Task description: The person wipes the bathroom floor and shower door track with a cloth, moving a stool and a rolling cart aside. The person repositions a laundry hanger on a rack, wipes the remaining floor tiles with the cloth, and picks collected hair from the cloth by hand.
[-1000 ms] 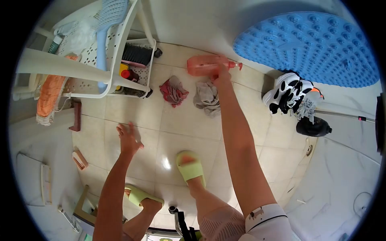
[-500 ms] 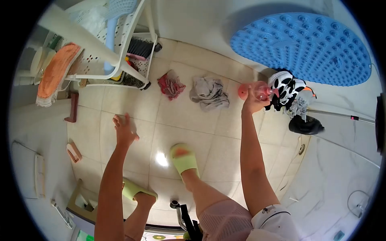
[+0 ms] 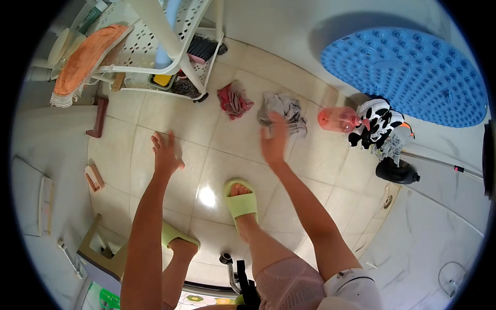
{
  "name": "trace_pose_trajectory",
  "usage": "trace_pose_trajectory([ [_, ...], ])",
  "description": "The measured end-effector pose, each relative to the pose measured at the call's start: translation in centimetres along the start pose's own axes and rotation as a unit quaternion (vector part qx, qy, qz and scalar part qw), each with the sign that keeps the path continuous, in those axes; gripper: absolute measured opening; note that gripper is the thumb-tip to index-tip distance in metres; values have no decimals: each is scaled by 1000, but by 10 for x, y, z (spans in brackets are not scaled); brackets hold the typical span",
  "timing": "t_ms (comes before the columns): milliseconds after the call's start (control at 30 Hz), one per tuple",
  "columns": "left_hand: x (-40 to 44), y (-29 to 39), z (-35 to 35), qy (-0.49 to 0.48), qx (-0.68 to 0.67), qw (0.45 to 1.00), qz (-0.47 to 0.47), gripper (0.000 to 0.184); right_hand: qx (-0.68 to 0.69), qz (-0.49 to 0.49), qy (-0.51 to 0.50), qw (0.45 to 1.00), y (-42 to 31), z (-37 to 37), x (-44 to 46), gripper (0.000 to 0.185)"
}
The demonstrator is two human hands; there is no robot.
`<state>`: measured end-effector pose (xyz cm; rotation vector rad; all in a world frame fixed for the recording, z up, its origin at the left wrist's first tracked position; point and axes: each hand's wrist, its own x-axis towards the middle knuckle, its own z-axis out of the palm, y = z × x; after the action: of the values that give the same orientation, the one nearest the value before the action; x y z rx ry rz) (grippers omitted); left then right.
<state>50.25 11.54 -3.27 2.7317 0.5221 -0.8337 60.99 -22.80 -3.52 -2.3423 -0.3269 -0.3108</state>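
My right hand [image 3: 275, 140], blurred by motion, reaches toward a grey cloth [image 3: 290, 106] on the tiled floor; its fingertips overlap the cloth's near edge in view. Thumb and fingers look apart, with nothing seen in them, but I cannot tell whether they touch the cloth. To its right is a pink see-through pump bottle [image 3: 337, 120], apart from the hand. Left of the grey cloth lies a crumpled red cloth [image 3: 235, 101]. My left hand [image 3: 166, 153] hovers over the tiles on the left, fingers spread, holding nothing.
A white wheeled shelf [image 3: 137, 68] stands at upper left, an orange cloth [image 3: 93, 57] on it. A scrub brush [image 3: 94, 179] lies along the left wall. At right are a blue bubbled mat [image 3: 408, 77], a black-and-white spotted item [image 3: 381, 121] and a black bottle [image 3: 397, 170]. Green slippers [image 3: 242, 204] are on my feet.
My right hand has let go of the pink bottle and moved left to the grey cloth. The left hand stays spread in nearly the same place. The view has shifted slightly.
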Motion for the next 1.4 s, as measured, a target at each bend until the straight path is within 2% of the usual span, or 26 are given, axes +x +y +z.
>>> trace_pose_trajectory([
  [67, 1, 3, -1, -1, 4, 1000, -5, 138, 15, -58, -129, 990, -40, 34, 24, 57],
  [133, 0, 9, -9, -7, 7, 1000, -10, 137, -9, -91, -162, 983, -39, 76, 39, 54],
  [233, -2, 11, -12, -23, 6, 1000, -17, 137, -142, -164, -201, 955, -5, 112, 69, 54],
  [333, 0, 3, 0, -10, 3, 1000, -8, 138, -183, -153, -175, 955, 47, 109, 107, 51],
  [367, 2, 1, 3, 2, 2, 1000, -2, 138, -105, 9, -171, 980, 40, 83, 124, 51],
  [433, 2, 6, -1, -11, 14, 1000, -13, 139, -40, 176, -124, 976, 55, 40, 152, 46],
  [467, 3, 8, -2, -17, 18, 1000, -19, 139, -97, 202, -101, 969, 88, 27, 158, 46],
  [533, 4, 7, 0, -13, 11, 1000, -8, 139, -254, 182, -83, 946, 158, 9, 155, 48],
  [600, 2, 5, 0, -13, 5, 1000, -3, 139, -279, 160, -78, 944, 183, 0, 145, 57],
  [700, 3, 8, -4, -10, 10, 1000, 1, 139, -319, 350, 41, 880, 177, 25, 136, 71],
  [800, 2, 4, 2, 7, 14, 1000, 11, 139, -226, 472, -10, 852, 139, 22, 162, 77],
  [867, 3, 5, 1, -2, 22, 1000, 7, 139, -251, 365, -70, 894, 136, 58, 170, 75],
  [967, 3, 4, -1, -4, 28, 1000, 2, 139, -236, 155, -101, 954, 71, 115, 173, 75],
  [1033, 4, 8, -2, -4, 25, 1000, 0, 139, -228, 80, -177, 954, 16, 140, 170, 70],
  [1133, 0, 8, -4, -5, 20, 1000, -1, 139, -169, -23, -201, 964, -16, 149, 138, 61],
  [1233, 0, 7, -5, 6, 12, 1000, 6, 138, -123, -82, -148, 978, -31, 137, 79, 67],
  [1300, -1, 8, -6, 3, 6, 1000, 4, 138, -147, -97, -200, 964, -46, 118, 33, 63],
  [1400, 2, 3, 2, 17, 3, 1000, 7, 137, -106, -170, -277, 940, -63, 90, -27, 58],
])
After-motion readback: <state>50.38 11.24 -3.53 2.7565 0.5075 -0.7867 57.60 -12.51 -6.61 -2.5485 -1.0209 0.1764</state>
